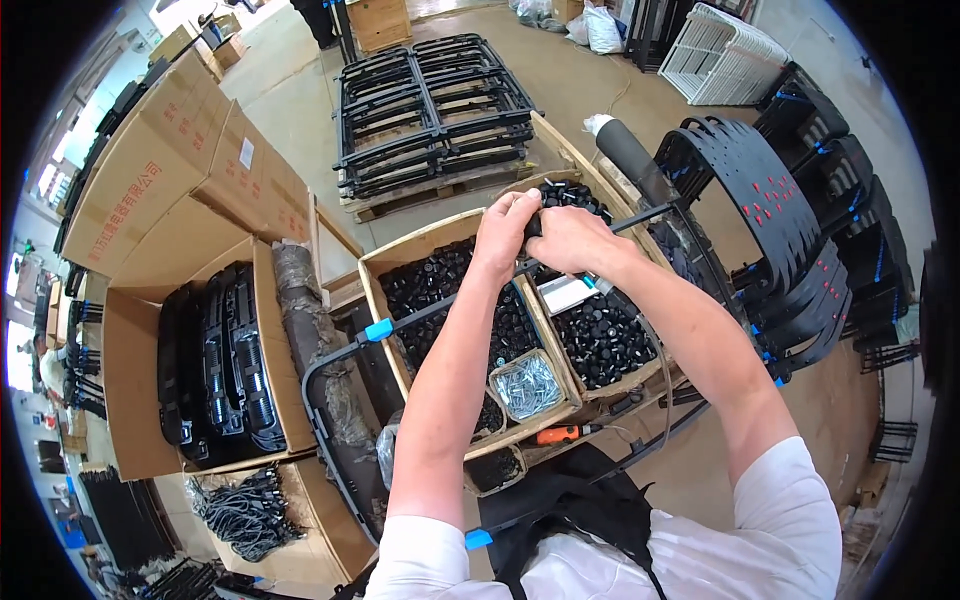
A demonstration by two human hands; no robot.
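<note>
Just above the far bar of a black tubular frame (645,215), we see two bare hands close together. The left hand (500,235) has its thumb and fingers closed on a small dark piece (533,224), which sits between the two hands and is mostly covered by them. The right hand (575,240) is curled against it, but we cannot tell whether that one grips too.

Below the hands, we find a wooden crate (530,425) with compartments: black plugs (420,285) fill the one to the hands' left, and round black caps (600,345) the one under the right forearm. A white box (566,293) lies just below the right hand. Nearer to the body than the hands, we make out silver screws (528,387) in a small tray, then an orange tool (557,435) beyond the crate's near wall.

Well to the left of the hands, we see a cardboard box (135,370) of moulded black parts (220,370), and bundled cables (250,510) nearer to us. Ahead of the hands, stacked black frames (436,135) rest on a pallet; well to their right stand curved black panels (745,180).
</note>
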